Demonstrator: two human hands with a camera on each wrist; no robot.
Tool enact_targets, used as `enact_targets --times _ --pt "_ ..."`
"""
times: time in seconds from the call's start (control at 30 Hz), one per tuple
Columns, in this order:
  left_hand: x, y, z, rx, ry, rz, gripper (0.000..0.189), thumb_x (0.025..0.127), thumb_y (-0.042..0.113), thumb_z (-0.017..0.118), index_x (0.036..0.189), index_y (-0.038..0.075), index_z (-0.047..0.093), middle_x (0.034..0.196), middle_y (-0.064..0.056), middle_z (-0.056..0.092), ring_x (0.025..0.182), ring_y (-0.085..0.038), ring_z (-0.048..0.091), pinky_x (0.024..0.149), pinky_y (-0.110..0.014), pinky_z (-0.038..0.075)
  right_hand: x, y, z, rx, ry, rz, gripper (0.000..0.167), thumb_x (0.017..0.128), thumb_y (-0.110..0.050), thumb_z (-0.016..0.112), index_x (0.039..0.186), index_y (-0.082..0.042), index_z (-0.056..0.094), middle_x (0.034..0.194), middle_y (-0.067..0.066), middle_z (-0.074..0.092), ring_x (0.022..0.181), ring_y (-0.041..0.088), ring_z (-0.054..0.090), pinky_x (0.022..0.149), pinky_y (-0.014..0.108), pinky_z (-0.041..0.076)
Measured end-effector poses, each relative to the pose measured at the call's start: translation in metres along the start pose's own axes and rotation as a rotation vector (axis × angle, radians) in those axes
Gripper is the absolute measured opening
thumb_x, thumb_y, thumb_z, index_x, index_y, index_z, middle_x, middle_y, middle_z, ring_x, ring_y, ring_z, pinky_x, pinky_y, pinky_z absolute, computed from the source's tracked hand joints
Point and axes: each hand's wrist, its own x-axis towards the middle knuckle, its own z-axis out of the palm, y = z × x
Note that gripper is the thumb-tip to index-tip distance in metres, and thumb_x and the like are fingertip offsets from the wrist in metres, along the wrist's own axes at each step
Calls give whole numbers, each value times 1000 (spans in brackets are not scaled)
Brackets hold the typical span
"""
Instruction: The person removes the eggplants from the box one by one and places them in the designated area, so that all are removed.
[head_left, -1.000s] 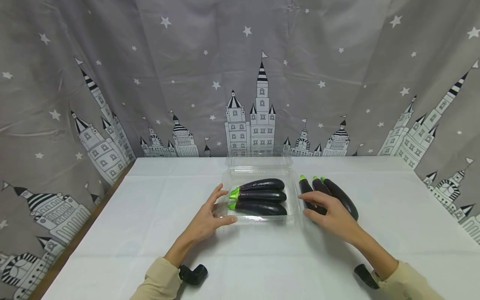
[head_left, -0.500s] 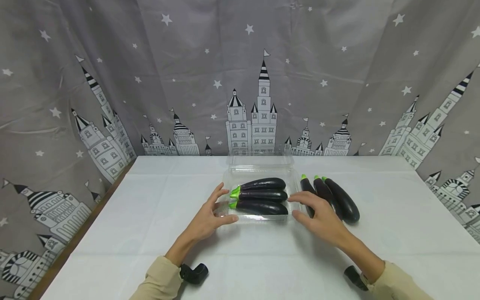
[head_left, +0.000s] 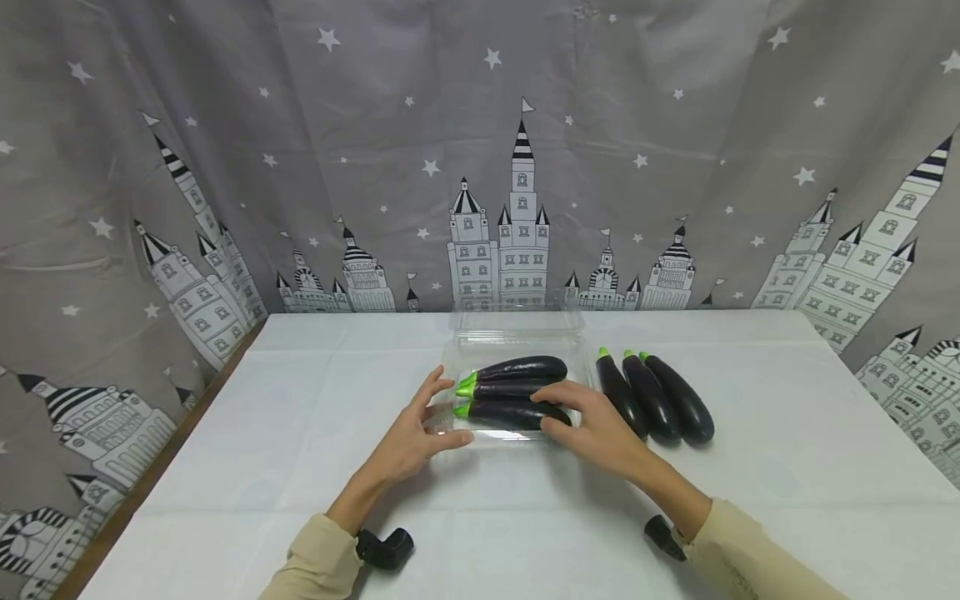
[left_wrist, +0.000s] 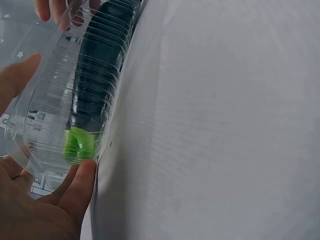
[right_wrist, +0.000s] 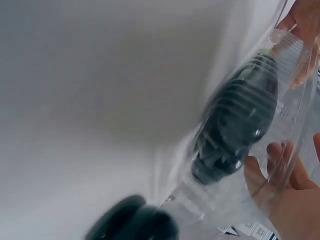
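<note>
A clear plastic clamshell container [head_left: 588,354] stands with its lid raised at the back. Inside lie three dark eggplants side by side, green stems to the left: a back eggplant [head_left: 522,367], a middle one and a front eggplant [head_left: 502,413]. My left hand [head_left: 408,437] holds the container's left end, thumb at the front corner and fingers along the side. In the left wrist view its thumb [left_wrist: 80,190] touches the ribbed wall beside a green stem. My right hand [head_left: 596,425] reaches over the container's right part, fingers bent over the eggplants' blunt ends with thumb and fingers apart.
Three more eggplants [head_left: 655,398] lie in a row on the white-covered table [head_left: 315,400], right of the container, close to my right hand. A grey curtain with castles and stars [head_left: 360,150] hangs behind the table.
My right hand has moved left, away from the three loose eggplants and over the right ends of those in the container. The left hand stays at the container's left end.
</note>
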Motion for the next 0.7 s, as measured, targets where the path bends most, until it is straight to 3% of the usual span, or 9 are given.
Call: enact_targets --times 0.4,0.7 --pt "2 0 2 -6 -22 -6 90 83 17 79 156 13 25 164 -5 14 139 -42 33 101 -52 43 22 1 15 -5 -73 89 34 90 -14 67 124 -10 68 127 5 64 122 27 55 102 50 42" --pt "0 -1 0 6 -17 -3 84 84 19 80 152 12 32 165 -2 9 140 -42 32 102 -52 42 30 7 18 -12 -166 74 37 90 -16 67 126 -10 67 124 6 65 111 26 59 96 48 45"
